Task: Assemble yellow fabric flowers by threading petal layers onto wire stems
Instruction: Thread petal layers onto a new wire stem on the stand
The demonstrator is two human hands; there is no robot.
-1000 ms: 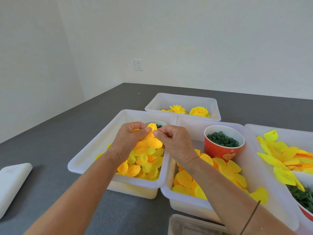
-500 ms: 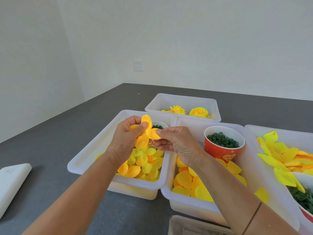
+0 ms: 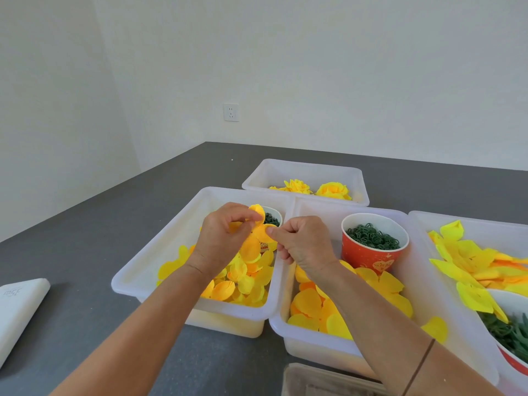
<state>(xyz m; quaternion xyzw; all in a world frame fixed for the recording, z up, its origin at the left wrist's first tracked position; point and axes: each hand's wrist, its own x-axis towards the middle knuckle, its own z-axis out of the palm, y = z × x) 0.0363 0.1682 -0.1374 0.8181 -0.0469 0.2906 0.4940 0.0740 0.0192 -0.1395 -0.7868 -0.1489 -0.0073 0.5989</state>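
petal layer [image 3: 258, 238] sits pinched between the fingers of your left hand [image 3: 225, 238] and right hand [image 3: 305, 244] above the left bin [image 3: 148, 270], with two finished flowers [image 3: 315, 188] in the 12 o'clock bin and heaps of loose petals [image 3: 328, 307] left.

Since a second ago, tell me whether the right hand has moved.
Barely. The right hand stays beside the left tub's small cup, pinching the petal layer; any shift toward the red cup is slight.

Matt cloth petals [image 3: 251, 247] in glossy plastic tub [image 3: 148, 270].
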